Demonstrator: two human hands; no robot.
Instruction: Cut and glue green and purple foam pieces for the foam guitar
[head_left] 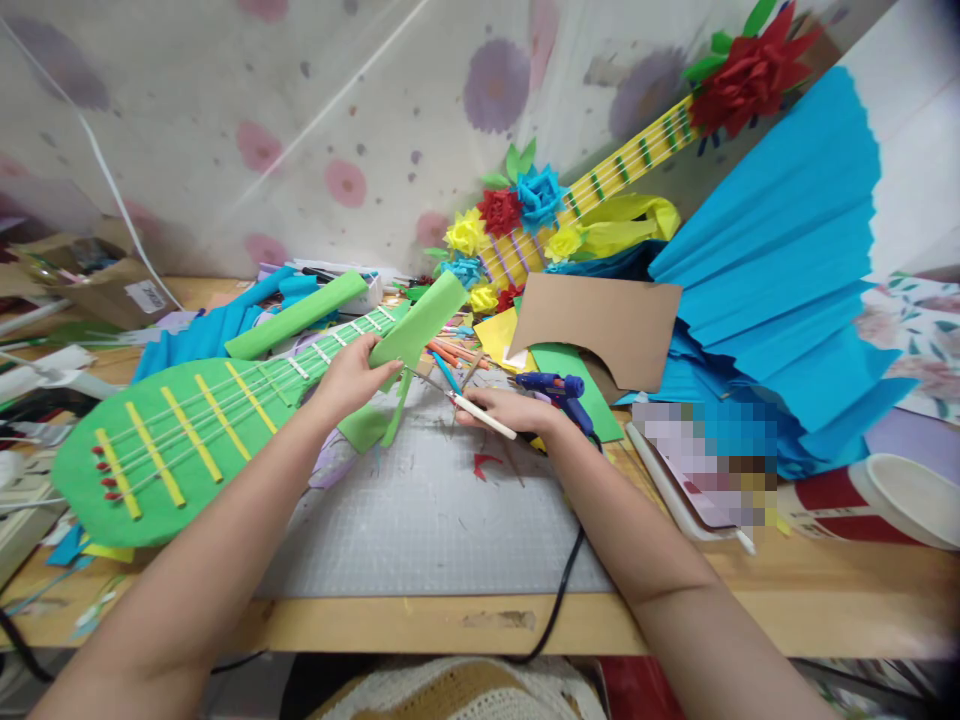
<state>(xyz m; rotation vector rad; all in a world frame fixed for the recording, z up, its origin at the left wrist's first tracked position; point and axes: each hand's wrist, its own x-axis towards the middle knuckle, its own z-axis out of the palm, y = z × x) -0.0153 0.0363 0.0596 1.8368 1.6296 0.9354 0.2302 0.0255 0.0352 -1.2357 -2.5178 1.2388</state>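
My left hand [354,376] is closed on a light green piece of paper [421,322], pinched between thumb and fingers above the cutting mat. Below it hang narrower green strips. In my right hand [504,408] is a pair of scissors [486,415] with a white handle, its blades pointing left toward the green paper near my left thumb. Some of my right fingers are hidden behind the handle. A green paper-covered instrument shape [169,440], with yellow strips and pale strings, lies to the left, partly under my left forearm.
The grey cutting mat [420,540] bears scraps. A blue glue gun [551,385] lies beyond my right hand, its cord crossing the table. Brown cardboard [600,320], pleated blue paper [787,270] and a red-and-white cup [847,500] stand right. A yellow flowered instrument [630,165] leans behind.
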